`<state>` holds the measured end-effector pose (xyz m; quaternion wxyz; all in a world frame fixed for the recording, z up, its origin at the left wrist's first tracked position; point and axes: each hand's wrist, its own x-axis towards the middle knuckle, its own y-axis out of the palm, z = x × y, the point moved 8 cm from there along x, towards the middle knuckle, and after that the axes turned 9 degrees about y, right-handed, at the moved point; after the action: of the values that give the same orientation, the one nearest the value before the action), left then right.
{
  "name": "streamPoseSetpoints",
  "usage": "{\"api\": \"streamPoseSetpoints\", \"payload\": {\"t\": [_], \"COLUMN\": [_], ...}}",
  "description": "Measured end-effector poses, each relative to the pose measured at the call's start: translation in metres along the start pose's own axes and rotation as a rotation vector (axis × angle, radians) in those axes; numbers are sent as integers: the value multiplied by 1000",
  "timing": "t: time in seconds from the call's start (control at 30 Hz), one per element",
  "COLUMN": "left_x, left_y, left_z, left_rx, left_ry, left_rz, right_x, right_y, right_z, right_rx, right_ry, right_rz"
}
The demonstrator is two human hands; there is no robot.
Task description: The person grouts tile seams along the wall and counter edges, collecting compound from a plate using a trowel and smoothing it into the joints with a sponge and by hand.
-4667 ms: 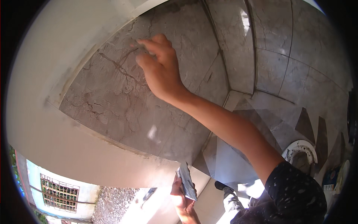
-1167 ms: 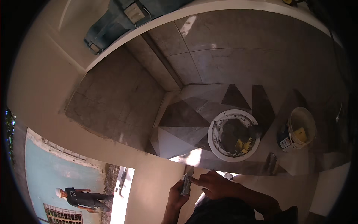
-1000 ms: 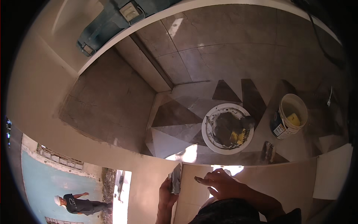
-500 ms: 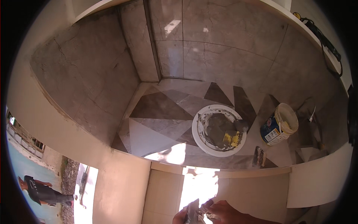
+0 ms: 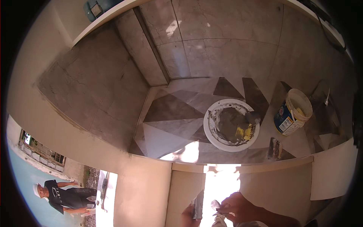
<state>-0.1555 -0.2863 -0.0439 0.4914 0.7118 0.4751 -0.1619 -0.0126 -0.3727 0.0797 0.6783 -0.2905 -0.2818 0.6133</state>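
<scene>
My left hand (image 5: 186,215) is closed on a flat grey smeared piece (image 5: 197,204) held upright at the bottom centre. A short gap to its right is my right hand (image 5: 236,208), its fingers bent and pinched around a small pale thing (image 5: 215,205) that I cannot make out. Beyond the hands, on the patterned tile floor, sits a white basin (image 5: 211,125) of grey paste with a yellow notched tool (image 5: 247,133) in it. A dark smeared flat tool (image 5: 275,147) lies to the basin's lower right.
A bucket (image 5: 288,115) with something yellow inside stands right of the basin. Grey tiled walls (image 5: 102,90) enclose the space, below a white ledge (image 5: 106,13) holding a teal case and dark cables. Outside at lower left stands a co-worker (image 5: 60,195) in a hard hat.
My right hand has come down from the left tiled wall to beside the held piece. It was touching that piece earlier and is now apart. The view has shifted; the co-worker's arms have moved.
</scene>
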Motion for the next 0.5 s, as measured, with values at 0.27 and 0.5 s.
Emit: {"api": "streamPoseSetpoints", "payload": {"t": [0.27, 0.5], "left_x": [-17, -48], "left_y": [49, 118], "left_z": [-50, -77], "left_rx": [327, 182], "left_ry": [352, 543], "left_rz": [168, 166], "right_x": [-33, -54], "right_y": [-45, -87], "right_z": [-56, -156], "right_rx": [246, 89], "right_ry": [398, 438], "right_rz": [-157, -247]}}
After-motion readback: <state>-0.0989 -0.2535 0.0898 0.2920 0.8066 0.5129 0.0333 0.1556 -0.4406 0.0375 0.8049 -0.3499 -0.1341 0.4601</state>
